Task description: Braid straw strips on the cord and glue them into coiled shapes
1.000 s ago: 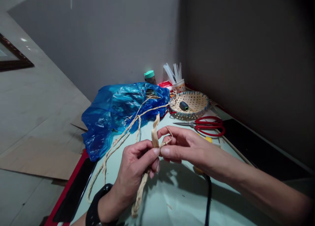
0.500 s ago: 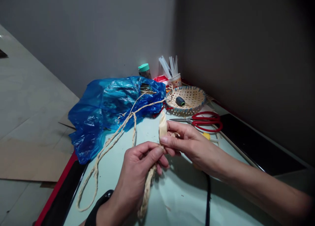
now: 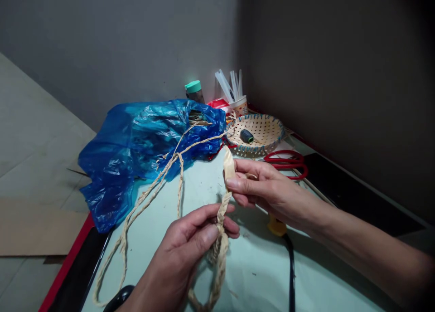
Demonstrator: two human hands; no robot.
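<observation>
A pale plaited straw braid (image 3: 222,248) hangs over the table and curls into a loop near the bottom of the view. My left hand (image 3: 195,239) grips it around the middle, thumb on one side and fingers behind. My right hand (image 3: 253,182) pinches the upper end of the braid, where a flat strip of straw (image 3: 229,164) sticks up past the thumb. A thin loose strand pokes out by the right fingers. Left of the hands, a long twisted straw cord (image 3: 149,194) lies across the table and runs up to the basket.
A blue plastic bag (image 3: 146,135) with dry stalks lies at the back left. Behind stand a green-lidded bottle (image 3: 194,90) and a cup of white sticks (image 3: 239,107). A woven basket (image 3: 265,133) holds a dark thread spool (image 3: 246,136). Red-handled scissors (image 3: 288,163) and a yellow tool (image 3: 277,226) with black cable lie right.
My right hand has shifted up from the left, and a length of braid now shows between them. The left fingers have opened somewhat along the braid. The view has tilted slightly.
</observation>
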